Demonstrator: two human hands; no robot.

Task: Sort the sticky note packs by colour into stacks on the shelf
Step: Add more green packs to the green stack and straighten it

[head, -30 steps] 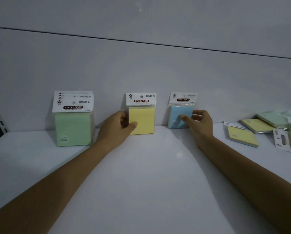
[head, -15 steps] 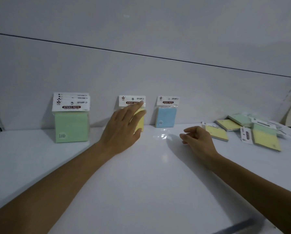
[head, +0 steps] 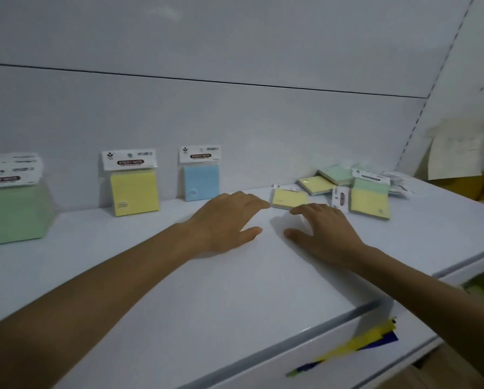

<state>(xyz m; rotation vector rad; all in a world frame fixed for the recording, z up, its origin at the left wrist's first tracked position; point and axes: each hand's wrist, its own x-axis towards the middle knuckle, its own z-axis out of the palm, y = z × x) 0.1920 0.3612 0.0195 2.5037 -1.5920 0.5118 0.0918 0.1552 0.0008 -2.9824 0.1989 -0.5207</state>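
Both hands were empty: the left hand and right hand, fingers loosely spread, were low over the shelf, pointing toward the unsorted heap near its back right corner. The green stack, yellow stack and blue pack stood along the back edge. The next move probably called for pinching the nearest yellow pack, just beyond the fingertips; other loose packs crowded its right side.

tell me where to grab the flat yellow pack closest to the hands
Probably take the yellow pack by its near edge, coming from the front and above with the right hand. It lies flat on the shelf; that edge faces the front and is free, while other packs crowd its right.
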